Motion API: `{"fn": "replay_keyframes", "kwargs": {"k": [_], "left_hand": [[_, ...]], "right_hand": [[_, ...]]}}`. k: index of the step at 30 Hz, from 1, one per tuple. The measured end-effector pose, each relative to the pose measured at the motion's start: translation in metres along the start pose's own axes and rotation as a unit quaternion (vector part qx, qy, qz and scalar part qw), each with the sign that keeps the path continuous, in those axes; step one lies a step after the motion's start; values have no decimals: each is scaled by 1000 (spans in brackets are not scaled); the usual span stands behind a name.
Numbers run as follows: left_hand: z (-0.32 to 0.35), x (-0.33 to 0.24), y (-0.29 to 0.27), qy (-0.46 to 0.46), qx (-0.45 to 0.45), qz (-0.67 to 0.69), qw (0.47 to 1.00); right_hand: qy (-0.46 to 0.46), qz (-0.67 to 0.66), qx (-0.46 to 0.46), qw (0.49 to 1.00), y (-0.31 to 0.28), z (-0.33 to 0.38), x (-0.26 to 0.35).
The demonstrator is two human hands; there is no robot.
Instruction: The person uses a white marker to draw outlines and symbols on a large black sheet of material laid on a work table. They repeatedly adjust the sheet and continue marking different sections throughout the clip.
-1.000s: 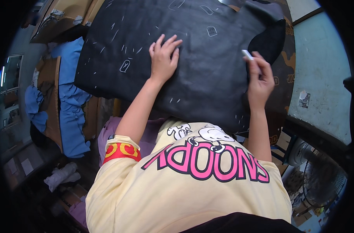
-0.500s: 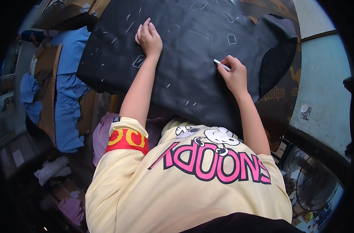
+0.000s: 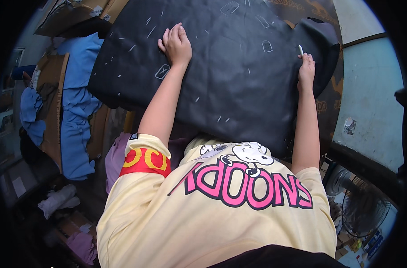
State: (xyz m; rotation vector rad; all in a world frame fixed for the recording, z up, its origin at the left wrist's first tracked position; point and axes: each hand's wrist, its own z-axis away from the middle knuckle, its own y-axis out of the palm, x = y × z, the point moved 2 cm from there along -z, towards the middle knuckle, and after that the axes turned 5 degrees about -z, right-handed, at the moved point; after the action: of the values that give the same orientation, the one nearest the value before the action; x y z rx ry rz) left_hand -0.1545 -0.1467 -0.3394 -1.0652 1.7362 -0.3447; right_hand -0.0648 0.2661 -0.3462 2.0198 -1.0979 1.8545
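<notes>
Right hand (image 3: 306, 71): pinches stick (image 3: 301, 50) near right edge of sheet (image 3: 239, 98)
Left hand (image 3: 177, 48): loosely open, seemingly empty, over sheet
Stick: looks light — I'd hold mid-length
Sheet: probably supple

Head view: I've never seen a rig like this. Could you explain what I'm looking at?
There is no robot here, just a person's bare hands. The wide fisheye camera sits on the person's head and looks down, so edges bend and the cream shirt fills the lower part. A large black sheet with white marks lies spread out ahead. The left hand appears to rest on it, holding nothing visible. The right hand holds a slim white stick near the sheet's right side.
</notes>
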Motion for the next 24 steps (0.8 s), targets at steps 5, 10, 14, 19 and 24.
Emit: {"fn": "replay_keyframes", "kwargs": {"k": [5, 10, 14, 19, 24], "left_hand": [[0, 3, -3, -1, 12, -8, 1000], [-2, 5, 2, 14, 1, -26, 1000], [-1, 14, 3, 26, 6, -39, 999], [0, 11, 5, 33, 55, -87, 994], [-2, 8, 0, 32, 105, -127, 986]], "right_hand": [[111, -10, -63, 992, -63, -13, -25], [126, 6, -82, 989, -91, 1, -20], [110, -12, -128, 986, -97, -3, -7], [65, -126, -215, 966, -109, -18, 2], [3, 37, -216, 976, -111, -61, 25]]}}
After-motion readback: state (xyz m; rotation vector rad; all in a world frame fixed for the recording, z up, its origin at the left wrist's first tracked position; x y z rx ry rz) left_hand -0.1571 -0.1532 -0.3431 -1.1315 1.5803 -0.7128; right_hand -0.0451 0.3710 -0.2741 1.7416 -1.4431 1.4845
